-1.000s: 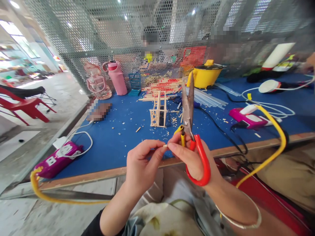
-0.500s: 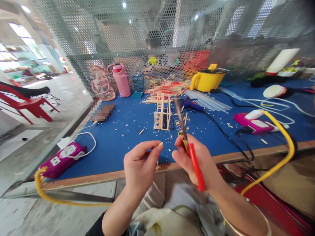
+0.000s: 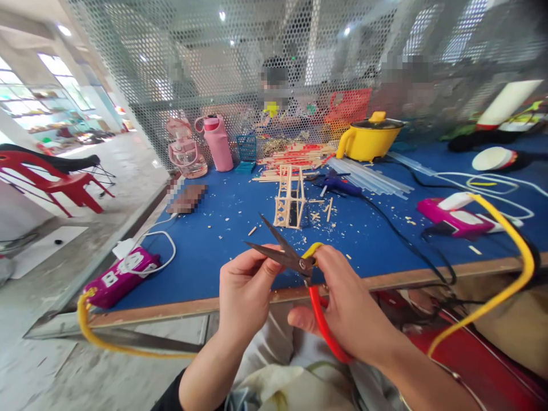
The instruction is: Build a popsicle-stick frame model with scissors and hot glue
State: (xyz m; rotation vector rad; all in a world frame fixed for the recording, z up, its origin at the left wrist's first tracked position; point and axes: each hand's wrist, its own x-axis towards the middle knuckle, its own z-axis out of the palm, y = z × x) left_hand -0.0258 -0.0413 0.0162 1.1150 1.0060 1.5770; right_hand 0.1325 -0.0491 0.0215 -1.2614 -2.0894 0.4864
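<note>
Two hands (image 3: pixel 245 292), one pair of scissors (image 3: pixel 303 264), one stick frame (image 3: pixel 291 199), two pink bottles (image 3: pixel 219 148), one pot (image 3: pixel 369 142)

The tabletop (image 3: pixel 201 257) is blue, with a brown near edge (image 3: pixel 188 310). Around its middle sits a frame (image 3: pixel 290 198) of pale sticks, with chips (image 3: pixel 252 231) scattered about. Behind the frame lies a red and pale stick heap (image 3: pixel 295 155); to the right are a glue gun (image 3: pixel 345 186), clear rods (image 3: pixel 374 178) and a yellow pot (image 3: pixel 371 144). At back left stand a clear bottle (image 3: pixel 188 155), a pink bottle (image 3: pixel 219 147) and a blue rack (image 3: pixel 246 155). Purple power strips rest left (image 3: pixel 124 277) and right (image 3: pixel 456 220).
</note>
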